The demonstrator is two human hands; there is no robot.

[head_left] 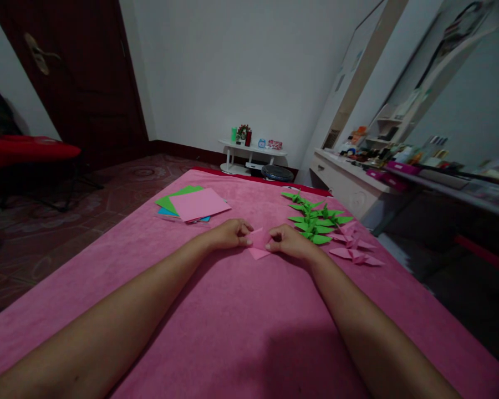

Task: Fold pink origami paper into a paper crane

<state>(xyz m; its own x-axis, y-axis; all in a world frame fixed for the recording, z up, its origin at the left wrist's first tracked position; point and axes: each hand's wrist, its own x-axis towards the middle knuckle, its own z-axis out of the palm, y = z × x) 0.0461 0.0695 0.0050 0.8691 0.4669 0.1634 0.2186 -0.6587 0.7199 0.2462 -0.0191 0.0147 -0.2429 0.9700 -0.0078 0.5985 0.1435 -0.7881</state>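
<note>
A small folded piece of pink origami paper [259, 241] is held between my two hands, just above or on the pink cloth [233, 310]. My left hand [232, 234] pinches its left edge with thumb and fingers. At its right edge, my right hand [290, 241] grips it the same way. The lower tip of the paper points toward me. Right of my right hand lie several green folded paper cranes [314, 224] in rows, with a few pink paper cranes [355, 255] nearer me.
Left of centre on the cloth lies a stack of square paper sheets [200, 205], pink on top, green and blue beneath. Beyond the far edge stands a low white table [253, 148] with small items. A cluttered white dresser [341, 177] is at right, a red chair [29, 149] at left.
</note>
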